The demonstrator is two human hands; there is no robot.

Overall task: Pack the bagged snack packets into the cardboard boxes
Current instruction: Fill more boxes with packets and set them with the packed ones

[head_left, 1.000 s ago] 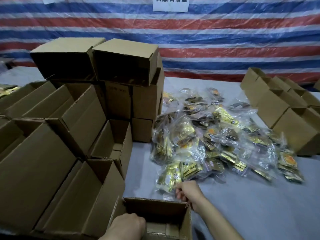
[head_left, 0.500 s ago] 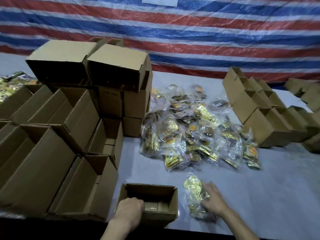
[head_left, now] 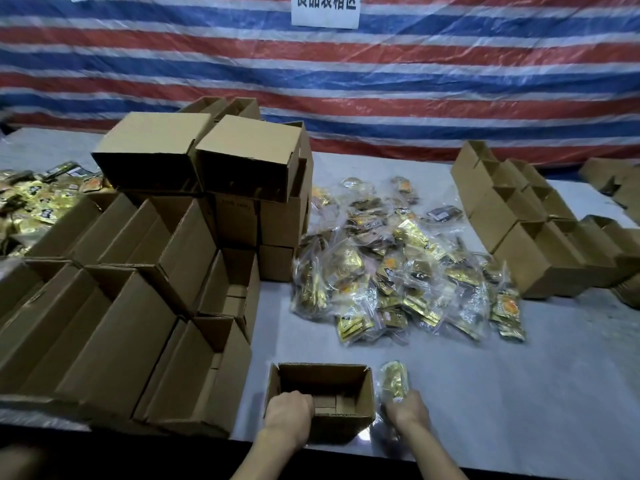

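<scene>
Bagged snack packet (head_left: 393, 378) on worktop (head_left: 502, 393), just beside open cardboard box (head_left: 322, 375), at its 3 o'clock. Right hand (head_left: 408, 412) grips packet's near end. Left hand (head_left: 289, 414) curls over box's near-left rim. Packet pile (head_left: 398, 268) at 1 o'clock; box stacks (head_left: 114, 306) at 10 o'clock.

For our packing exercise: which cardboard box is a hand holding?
The small open box nearest the camera, standing apart from the stacks; the left hand grips its near rim.
</scene>
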